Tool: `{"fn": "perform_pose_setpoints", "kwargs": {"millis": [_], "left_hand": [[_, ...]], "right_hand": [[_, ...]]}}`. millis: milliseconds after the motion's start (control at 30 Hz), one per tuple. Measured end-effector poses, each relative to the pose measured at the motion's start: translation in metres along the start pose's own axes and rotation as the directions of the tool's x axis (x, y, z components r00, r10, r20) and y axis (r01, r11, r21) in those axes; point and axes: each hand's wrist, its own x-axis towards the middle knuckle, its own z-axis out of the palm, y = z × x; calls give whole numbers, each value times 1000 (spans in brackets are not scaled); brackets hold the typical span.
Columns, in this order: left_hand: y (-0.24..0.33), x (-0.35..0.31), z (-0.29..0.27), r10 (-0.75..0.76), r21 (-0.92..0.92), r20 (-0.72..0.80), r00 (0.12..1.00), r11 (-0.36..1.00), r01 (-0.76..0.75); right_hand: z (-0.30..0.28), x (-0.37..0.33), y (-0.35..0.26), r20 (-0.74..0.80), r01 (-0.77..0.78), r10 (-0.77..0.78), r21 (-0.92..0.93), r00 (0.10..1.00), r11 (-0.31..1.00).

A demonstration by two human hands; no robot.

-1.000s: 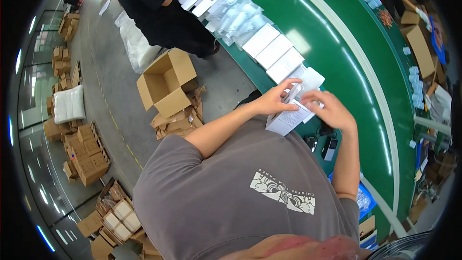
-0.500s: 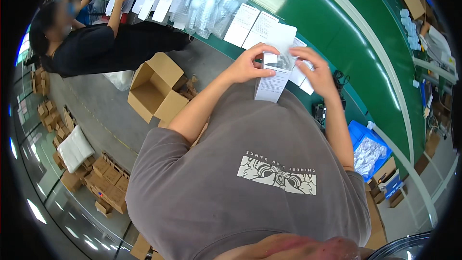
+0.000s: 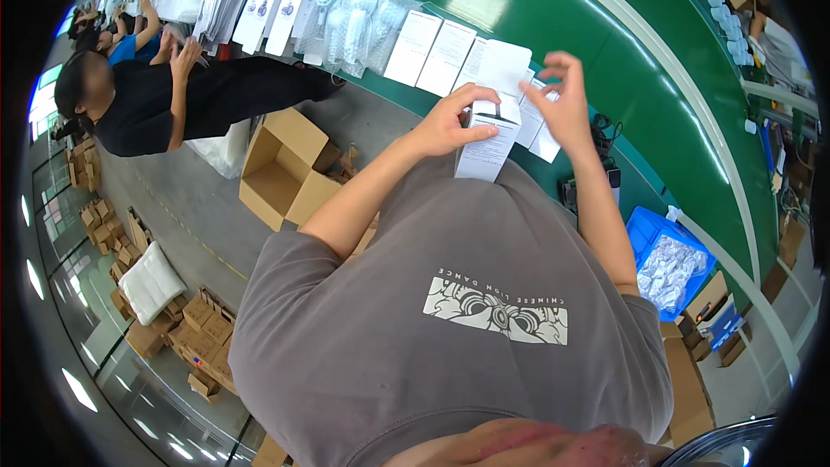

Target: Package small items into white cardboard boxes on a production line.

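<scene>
A white carton (image 3: 486,154) stands upright against my front at the table's edge. My left hand (image 3: 451,124) grips it, with the thumb along the near face and the fingers over the far left side. Its small side flaps are folded inward over the mouth, and the large lid flap (image 3: 505,66) stands up at the back. What lies inside is mostly hidden. My right hand (image 3: 564,105) is beside the lid flap, fingers apart and holding nothing; its thumb is close to the flap's right edge.
More white cartons (image 3: 411,47) and bubble-wrapped parts (image 3: 356,28) line the green table (image 3: 622,52). Black cables (image 3: 605,134) lie on the right, above a blue bin (image 3: 644,229) of wrapped pieces. An open cardboard box (image 3: 275,182) sits lower left, near a co-worker in black (image 3: 138,117).
The carton's side flaps have folded inward, covering the clear-wrapped contents seen before. My right hand has lifted slightly away from the mouth, its fingers spreading. The co-worker's hands have moved lower left.
</scene>
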Motion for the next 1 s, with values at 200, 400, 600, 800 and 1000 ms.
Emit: {"fn": "perform_pose_setpoints", "kwargs": {"millis": [200,400,600,800,1000], "left_hand": [[5,12,7,24,139,85,996,990,-36],[-4,13,13,-34,-76,3,999,997,34],[-23,13,18,-72,-4,-25,997,997,72],[-19,13,23,-20,-48,-88,996,999,16],[-9,15,26,-10,-100,-36,999,995,7]], "right_hand": [[-17,34,-10,189,242,-189,-313,963,918],[-11,17,18,265,532,-490,-115,831,839],[-11,-5,2,313,156,-137,-38,940,987],[-17,-7,13,366,223,-175,-94,914,970],[-25,-4,10,441,177,-106,-123,891,976]]}}
